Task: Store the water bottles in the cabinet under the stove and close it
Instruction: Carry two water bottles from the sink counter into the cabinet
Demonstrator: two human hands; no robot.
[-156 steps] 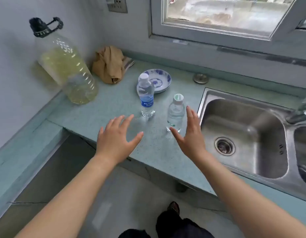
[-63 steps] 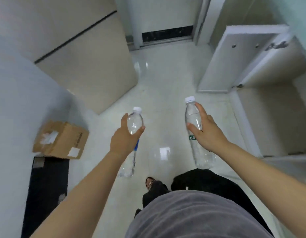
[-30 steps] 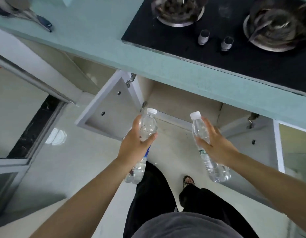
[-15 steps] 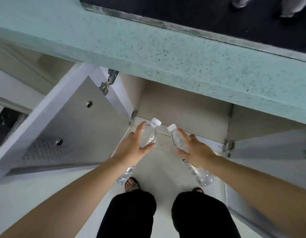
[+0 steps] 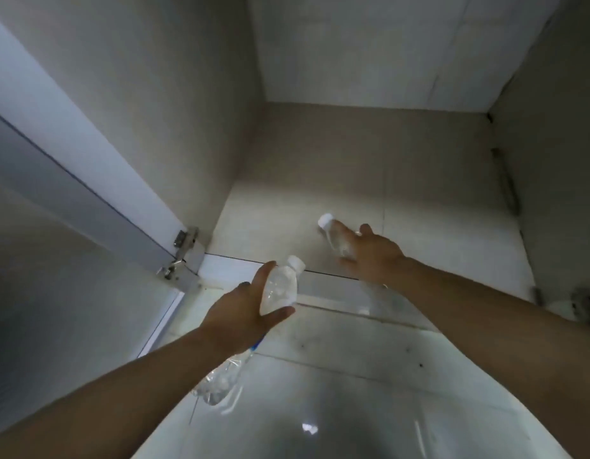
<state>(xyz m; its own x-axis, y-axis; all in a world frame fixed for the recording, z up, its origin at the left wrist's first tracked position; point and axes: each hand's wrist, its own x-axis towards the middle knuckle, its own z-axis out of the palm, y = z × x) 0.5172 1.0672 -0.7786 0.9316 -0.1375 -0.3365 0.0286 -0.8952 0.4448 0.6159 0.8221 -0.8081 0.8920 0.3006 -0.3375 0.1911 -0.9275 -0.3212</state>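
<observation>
Two hands, left hand (image 5: pixel 240 313) gripping blue-labelled bottle (image 5: pixel 278 289), right hand (image 5: pixel 373 255) clasping second bottle (image 5: pixel 335 238) inside cabinet (image 5: pixel 369 180)

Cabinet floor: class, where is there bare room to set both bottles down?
The cabinet floor is bare from left wall to right wall and back to the rear corner. The only crowded spot is the front lip, where the left hand and right hand carry the bottles.

right bottle (image 5: pixel 335 238): middle hidden by right hand (image 5: pixel 373 256) | base blurred
</observation>
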